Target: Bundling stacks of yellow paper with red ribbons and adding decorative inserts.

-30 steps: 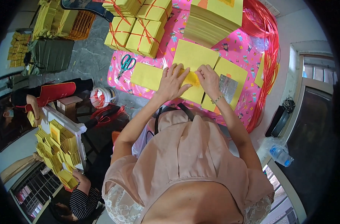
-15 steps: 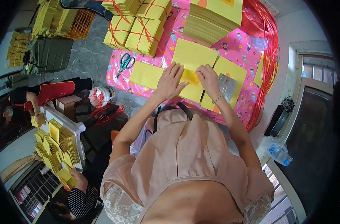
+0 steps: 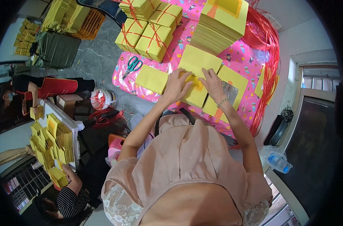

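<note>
Both my hands work on a yellow paper sheet with a shiny gold patch, on the table before me. My left hand lies across its left side, fingers apart and tips near the patch. At the right edge rests my right hand, with bent fingers apart and fingertips touching the paper. A plain yellow sheet lies just beyond. Left of my hands is a yellow rectangle of paper. Under my right wrist lies a yellow sheet with a silver patch.
Green-handled scissors lie on the pink patterned tablecloth. Behind stand tied yellow bundles and a tall yellow paper stack. Red strands hang at the right. Two people work at a side table with yellow packets.
My right fingers have loosened from a pinch and spread a little on the sheet. My left hand's fingers have bent more. The whole view has shifted slightly.
</note>
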Action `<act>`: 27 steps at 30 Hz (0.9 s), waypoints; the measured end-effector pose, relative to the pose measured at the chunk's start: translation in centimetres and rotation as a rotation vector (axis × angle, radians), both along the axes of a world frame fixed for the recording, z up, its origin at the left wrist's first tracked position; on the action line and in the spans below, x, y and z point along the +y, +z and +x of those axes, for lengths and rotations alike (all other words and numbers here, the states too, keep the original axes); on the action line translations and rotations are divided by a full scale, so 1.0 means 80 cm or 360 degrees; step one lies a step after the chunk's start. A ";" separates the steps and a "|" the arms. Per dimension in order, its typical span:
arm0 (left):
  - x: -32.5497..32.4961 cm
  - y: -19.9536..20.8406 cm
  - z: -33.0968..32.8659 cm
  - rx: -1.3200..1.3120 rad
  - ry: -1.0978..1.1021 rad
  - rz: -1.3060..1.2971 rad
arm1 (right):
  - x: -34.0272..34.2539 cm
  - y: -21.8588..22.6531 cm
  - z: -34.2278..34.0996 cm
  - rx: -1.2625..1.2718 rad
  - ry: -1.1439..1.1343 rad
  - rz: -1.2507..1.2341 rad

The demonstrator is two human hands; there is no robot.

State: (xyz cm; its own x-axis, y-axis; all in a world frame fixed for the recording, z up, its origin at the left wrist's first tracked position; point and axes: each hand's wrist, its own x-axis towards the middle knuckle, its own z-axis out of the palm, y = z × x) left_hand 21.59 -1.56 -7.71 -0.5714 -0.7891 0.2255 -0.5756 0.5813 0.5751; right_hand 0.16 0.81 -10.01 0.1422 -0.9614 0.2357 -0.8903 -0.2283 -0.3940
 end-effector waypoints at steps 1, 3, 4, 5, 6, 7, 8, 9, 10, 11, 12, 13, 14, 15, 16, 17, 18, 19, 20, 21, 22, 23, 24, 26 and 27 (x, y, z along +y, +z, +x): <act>0.006 0.000 -0.008 0.0208 0.0067 0.0226 | -0.001 -0.004 -0.004 0.0094 0.0034 -0.0041; 0.013 -0.011 -0.019 0.0458 0.0149 0.0540 | -0.003 -0.013 -0.015 0.0175 0.0115 -0.0052; 0.016 -0.018 -0.025 0.0458 0.0162 0.0538 | -0.004 -0.012 -0.017 0.0258 0.0187 -0.0058; 0.018 -0.025 -0.033 0.0688 0.0246 0.0921 | -0.004 -0.012 -0.020 0.0256 0.0198 -0.0059; 0.019 -0.036 -0.040 0.0922 0.0336 0.1301 | -0.007 -0.003 -0.020 0.0230 0.0202 -0.0059; 0.016 -0.050 -0.046 0.1009 0.0356 0.1323 | -0.009 0.005 -0.020 0.0206 0.0202 -0.0061; 0.017 -0.064 -0.046 0.1015 0.0371 0.1316 | -0.010 0.011 -0.016 0.0204 0.0219 -0.0064; 0.015 -0.060 -0.051 0.1154 0.0449 0.1485 | -0.010 0.014 -0.018 0.0205 0.0250 -0.0168; 0.014 -0.049 -0.055 0.1293 0.0532 0.1651 | -0.010 0.015 -0.020 0.0204 0.0285 -0.0276; 0.012 -0.038 -0.059 0.1294 0.0533 0.1653 | -0.010 0.012 -0.021 0.0204 0.0285 -0.0274; 0.010 -0.024 -0.061 0.1436 0.0673 0.1825 | -0.012 0.008 -0.019 0.0246 0.0293 -0.0334; 0.010 -0.016 -0.062 0.1579 0.0818 0.1995 | -0.012 0.005 -0.019 0.0287 0.0302 -0.0394; 0.008 -0.017 -0.063 0.1580 0.0827 0.1993 | -0.011 0.003 -0.021 0.0282 0.0309 -0.0392; 0.005 -0.021 -0.063 0.1695 0.0780 0.2059 | -0.010 0.003 -0.021 0.0335 0.0333 -0.0390; 0.002 -0.025 -0.062 0.1810 0.0729 0.2123 | -0.011 0.003 -0.020 0.0387 0.0356 -0.0389; 0.000 -0.028 -0.062 0.1815 0.0749 0.2112 | -0.011 0.002 -0.021 0.0376 0.0373 -0.0390; -0.003 -0.032 -0.066 0.1824 0.0770 0.2138 | -0.013 0.004 -0.024 0.0376 0.0394 -0.0430; -0.005 -0.035 -0.069 0.1831 0.0789 0.2164 | -0.014 0.004 -0.025 0.0376 0.0414 -0.0471; -0.007 -0.038 -0.074 0.1835 0.0799 0.2159 | -0.014 0.004 -0.025 0.0371 0.0423 -0.0470; -0.009 -0.039 -0.079 0.1871 0.0839 0.2115 | -0.016 0.010 -0.025 0.0348 0.0436 -0.0511; -0.010 -0.040 -0.083 0.1906 0.0877 0.2072 | -0.017 0.016 -0.024 0.0326 0.0448 -0.0551; -0.012 -0.042 -0.086 0.1915 0.0887 0.2066 | -0.017 0.021 -0.021 0.0324 0.0460 -0.0552; -0.014 -0.040 -0.090 0.1933 0.0914 0.2006 | -0.017 0.029 -0.015 0.0293 0.0475 -0.0585; -0.015 -0.039 -0.090 0.1959 0.0948 0.1943 | -0.016 0.041 -0.006 0.0263 0.0501 -0.0616; -0.014 -0.036 -0.088 0.1866 0.0960 0.1753 | -0.014 0.047 -0.001 0.0225 0.0503 -0.0570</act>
State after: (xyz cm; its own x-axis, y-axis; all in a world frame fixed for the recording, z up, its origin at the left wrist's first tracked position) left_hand 14.53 -2.66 -10.58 -0.0971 -0.8718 -0.4801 0.4395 -0.4704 0.7653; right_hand 0.10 -0.34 -6.28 0.4682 -0.7282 0.5005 -0.7945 -0.5948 -0.1222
